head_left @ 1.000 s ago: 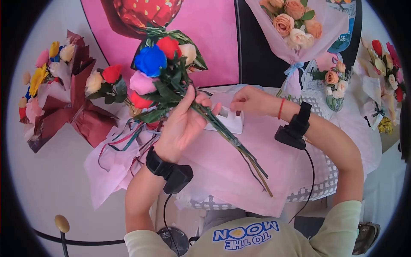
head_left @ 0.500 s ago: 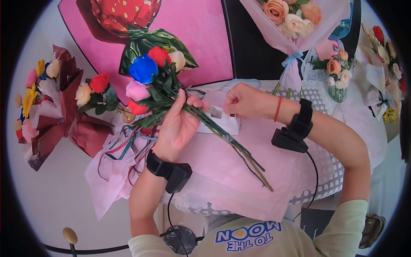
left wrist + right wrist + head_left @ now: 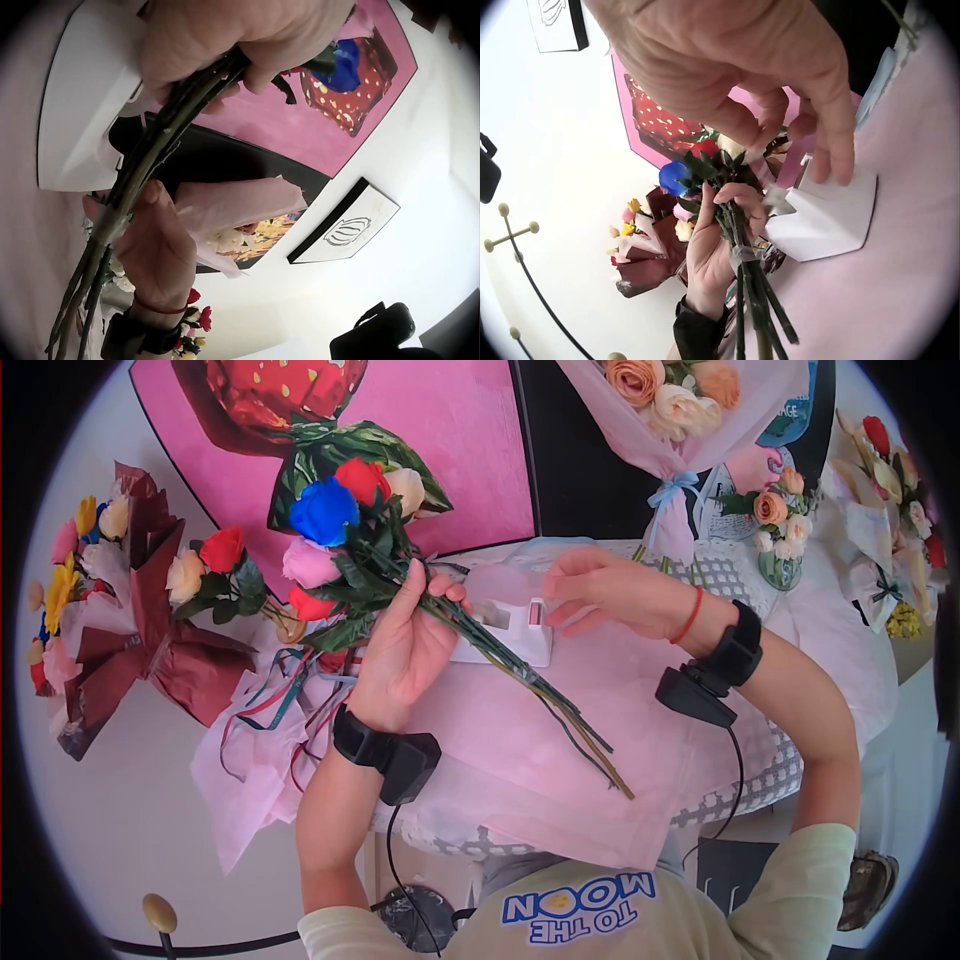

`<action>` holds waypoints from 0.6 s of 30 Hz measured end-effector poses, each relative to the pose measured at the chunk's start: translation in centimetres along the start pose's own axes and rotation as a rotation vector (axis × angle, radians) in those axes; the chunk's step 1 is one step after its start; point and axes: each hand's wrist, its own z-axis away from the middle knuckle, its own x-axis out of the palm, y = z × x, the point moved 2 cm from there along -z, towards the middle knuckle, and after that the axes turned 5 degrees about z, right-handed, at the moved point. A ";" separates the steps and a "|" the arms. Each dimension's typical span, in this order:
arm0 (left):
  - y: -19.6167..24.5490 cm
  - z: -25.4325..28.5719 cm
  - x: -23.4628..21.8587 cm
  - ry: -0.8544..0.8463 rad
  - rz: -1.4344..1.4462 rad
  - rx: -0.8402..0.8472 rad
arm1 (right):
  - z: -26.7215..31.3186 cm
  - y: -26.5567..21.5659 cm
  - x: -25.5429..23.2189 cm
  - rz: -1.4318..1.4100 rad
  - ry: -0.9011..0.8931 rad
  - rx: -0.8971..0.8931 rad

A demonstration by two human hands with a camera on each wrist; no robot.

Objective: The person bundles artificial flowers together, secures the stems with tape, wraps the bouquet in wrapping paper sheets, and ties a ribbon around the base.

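Just above the centre of the head view, the right hand has loosened: its fingers, curled together 0.5 seconds ago, now stand apart beside the right end of the white tape dispenser. Whether a thin strip of tape clings to them cannot be told.

The left hand remains curled around the flower bunch, gripping its stems left of centre; at least 5 blooms point to the upper left, and the cut ends reach toward the lower right. In the left wrist view, a clear band circles the stems. The change suggests work at the dispenser, with the bunch held steady and already partly bound.
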 end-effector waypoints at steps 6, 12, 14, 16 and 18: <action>-0.1 -0.1 0.1 0.046 -0.013 0.008 | 1.7 0.8 -1.7 -0.008 -0.133 0.013; -0.1 -0.1 0.0 0.008 0.014 -0.010 | 2.5 0.7 -2.0 0.008 -0.105 0.007; -0.1 0.0 0.1 0.007 0.007 -0.006 | 2.6 0.9 -2.0 0.022 -0.121 0.028; -0.1 0.0 0.3 0.009 0.001 -0.001 | 2.7 1.2 -2.2 0.012 -0.124 0.029; -0.1 0.0 0.3 0.015 0.000 0.004 | 2.9 1.3 -2.2 0.002 -0.130 0.030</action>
